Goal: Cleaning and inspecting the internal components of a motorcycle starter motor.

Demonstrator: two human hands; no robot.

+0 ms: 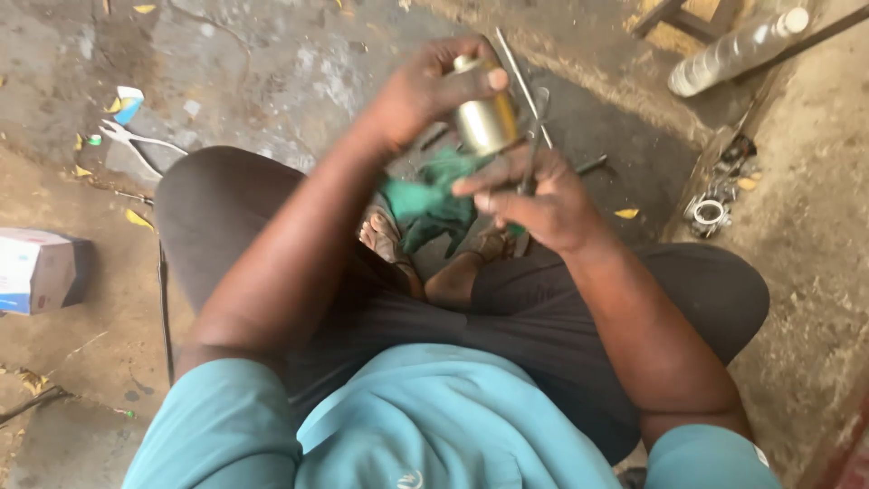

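I sit on the ground with my knees apart. My left hand [425, 91] grips a brass-coloured metal cylinder [486, 119] from above, fingers curled round its top. Just below it, my right hand [534, 201] holds a green rag [425, 201] against the cylinder's lower end, along with a thin dark metal tool [532, 149] that sticks up past the cylinder. My feet [389, 240] show beneath the rag. The picture is blurred around the hands.
Pliers with pale handles [136, 143] lie on the concrete at the left, near a small blue and white packet [128, 101]. A cardboard box [36, 270] sits at the far left. A clear plastic bottle [738, 50] lies top right, above small metal parts [711, 210].
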